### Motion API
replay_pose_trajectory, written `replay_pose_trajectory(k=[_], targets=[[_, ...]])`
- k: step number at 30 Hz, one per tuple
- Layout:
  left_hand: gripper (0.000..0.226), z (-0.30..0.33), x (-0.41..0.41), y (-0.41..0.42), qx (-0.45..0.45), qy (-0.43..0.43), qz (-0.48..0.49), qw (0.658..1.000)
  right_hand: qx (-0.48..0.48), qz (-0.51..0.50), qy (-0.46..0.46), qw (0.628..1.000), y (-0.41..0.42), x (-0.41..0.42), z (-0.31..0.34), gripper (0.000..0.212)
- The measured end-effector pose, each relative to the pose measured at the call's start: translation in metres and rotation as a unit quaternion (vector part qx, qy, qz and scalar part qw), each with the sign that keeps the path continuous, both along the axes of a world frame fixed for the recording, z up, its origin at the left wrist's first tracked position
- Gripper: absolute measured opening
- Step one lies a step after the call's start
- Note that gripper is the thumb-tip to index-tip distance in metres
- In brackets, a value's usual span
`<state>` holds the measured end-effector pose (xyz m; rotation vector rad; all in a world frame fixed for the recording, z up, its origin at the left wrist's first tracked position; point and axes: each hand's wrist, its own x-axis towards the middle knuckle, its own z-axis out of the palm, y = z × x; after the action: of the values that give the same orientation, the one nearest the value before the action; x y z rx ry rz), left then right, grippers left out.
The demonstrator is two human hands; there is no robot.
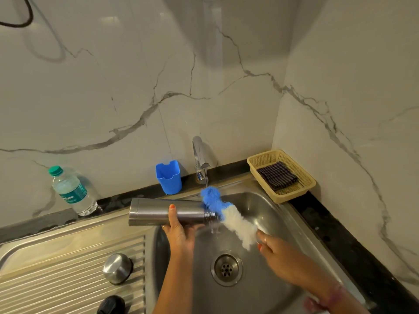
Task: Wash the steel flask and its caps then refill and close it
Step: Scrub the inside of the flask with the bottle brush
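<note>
Flask [156, 211]: steel, held lying on its side above the left rim of the sink [267, 207], open threaded mouth turned to the right, over the basin.
Left hand [179, 232]: wrapped round the flask body from beneath, thumb laid over the top.
Right hand [275, 250]: closed on the lower end of the brush (the handle itself is hidden inside the grip).
Brush [229, 217]: bottle brush, blue at the tip and white below, held slanting, its blue part just at the flask mouth and under the tap stream.
Tap [200, 164]: chrome, at the back of the sink; a thin stream of water is seen falling past the brush toward the drain [226, 269].
Steel cap [117, 268]: domed, set upside on the ribbed drainboard [45, 279], left of the basin.
Black cap [111, 305]: on the drainboard at the lower edge, partly cut off.
Water bottle [72, 191]: clear plastic, green lid, upright on the table by the wall.
Blue holder [169, 177]: plastic, upright behind the sink.
Basket [292, 193]: cream plastic, in the corner, with a folded dark striped cloth [277, 175] inside.
</note>
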<state>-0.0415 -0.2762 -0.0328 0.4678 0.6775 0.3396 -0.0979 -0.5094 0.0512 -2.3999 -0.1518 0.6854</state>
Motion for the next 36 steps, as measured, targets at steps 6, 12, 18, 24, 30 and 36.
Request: replay_pose_trajectory(k=[6,12,18,24,30,36], targets=[[0.061,0.008,-0.001,-0.011,-0.018,-0.007,-0.015,1.0,-0.004,-0.012,-0.018,1.0,0.018,0.013,-0.003,0.047],[0.075,0.013,0.005,-0.011,-0.041,-0.004,0.014,0.999,0.009,0.007,-0.011,1.0,-0.001,0.007,0.014,0.048],[0.068,0.012,0.003,-0.015,-0.048,-0.005,-0.022,0.999,0.009,-0.004,-0.018,1.0,0.01,0.023,0.003,0.047],[0.083,0.012,0.004,-0.009,-0.031,-0.019,-0.025,0.999,-0.013,0.023,-0.017,1.0,0.001,0.015,0.013,0.048],[0.078,0.01,0.006,-0.009,-0.075,-0.012,-0.006,0.997,-0.017,0.028,-0.049,0.998,0.016,0.017,0.014,0.046],[0.06,0.005,0.002,-0.004,-0.054,0.01,-0.02,0.998,-0.021,0.051,-0.047,0.997,0.013,0.027,0.017,0.043]])
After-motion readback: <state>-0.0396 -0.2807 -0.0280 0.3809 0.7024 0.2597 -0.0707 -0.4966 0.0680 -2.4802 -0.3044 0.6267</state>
